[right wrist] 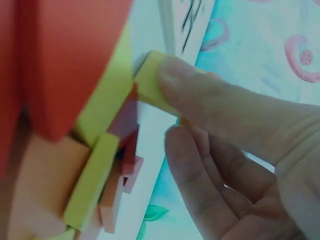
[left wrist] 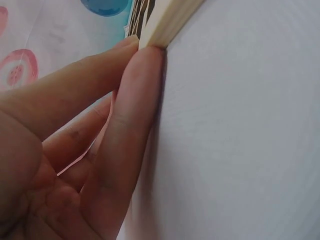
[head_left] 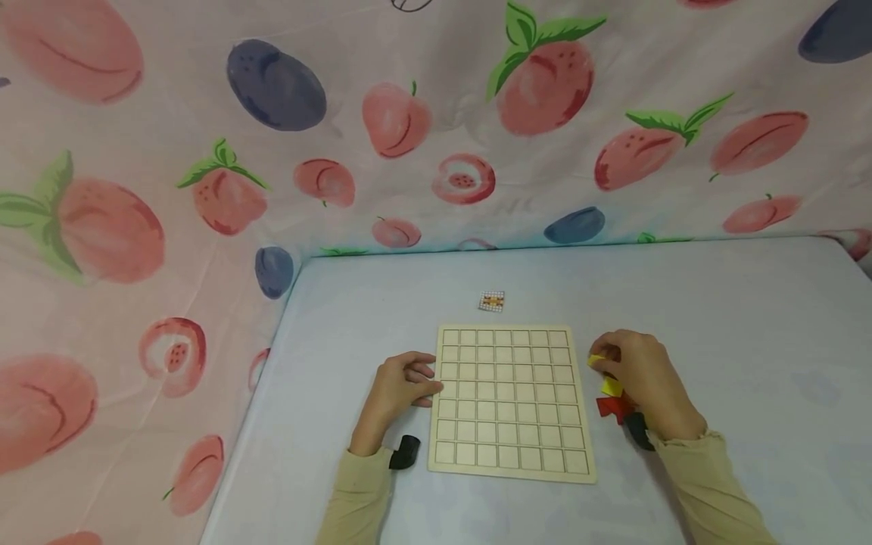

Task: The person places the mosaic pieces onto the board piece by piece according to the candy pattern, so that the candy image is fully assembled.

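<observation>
A pale wooden board (head_left: 511,401) marked with a grid of squares lies flat on the table. At its left edge, my left hand (head_left: 402,386) holds the rim between thumb and finger; the left wrist view shows the fingertips (left wrist: 142,65) against the board's side. Right of the board, my right hand (head_left: 636,371) pinches a small yellow block (right wrist: 152,82) between thumb and fingers. Under and beside that hand lie another yellow piece (head_left: 611,387) and a red piece (head_left: 613,409). Close up, the right wrist view has several red, yellow and orange pieces (right wrist: 92,182) heaped together, partly cut off.
Beyond the board's far edge lies a small printed card (head_left: 492,301) with a grid pattern. A black device sits at each wrist, left (head_left: 406,453) and right (head_left: 639,431). Fruit-print cloth (head_left: 409,189) rises behind and to the left of the white-covered table (head_left: 763,341).
</observation>
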